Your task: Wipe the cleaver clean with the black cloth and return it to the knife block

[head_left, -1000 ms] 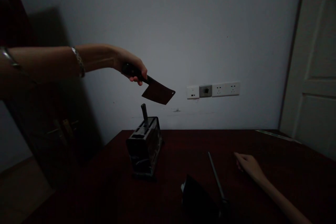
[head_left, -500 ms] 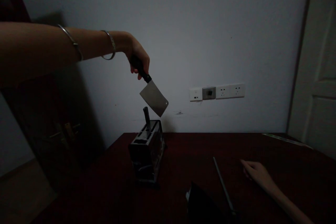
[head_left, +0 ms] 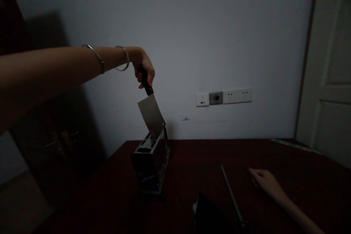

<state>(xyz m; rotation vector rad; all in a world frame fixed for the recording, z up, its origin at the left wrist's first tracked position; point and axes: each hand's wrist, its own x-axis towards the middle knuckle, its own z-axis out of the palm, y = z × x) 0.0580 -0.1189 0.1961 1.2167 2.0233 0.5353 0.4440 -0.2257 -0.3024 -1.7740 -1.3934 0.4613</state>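
Observation:
My left hand [head_left: 143,66] grips the black handle of a cleaver [head_left: 150,115], held blade down. The lower edge of the wide steel blade meets the top of a dark knife block [head_left: 150,161] that stands on the dark red table [head_left: 192,153]. Two bangles circle my left forearm. My right hand [head_left: 263,180] rests flat on the table at the right, holding nothing, fingers loosely apart. A thin sharpening steel [head_left: 231,194] lies just left of that hand.
A dark object [head_left: 208,215] with a white corner sits at the near table edge. Wall sockets [head_left: 224,97] are behind the table. A white door [head_left: 329,73] stands at the right, a dark wooden door [head_left: 57,139] at the left.
The cleaver has turned from nearly level to blade down and dropped onto the knife block's top. It now covers the handle that stuck out of the block. My right hand stayed put.

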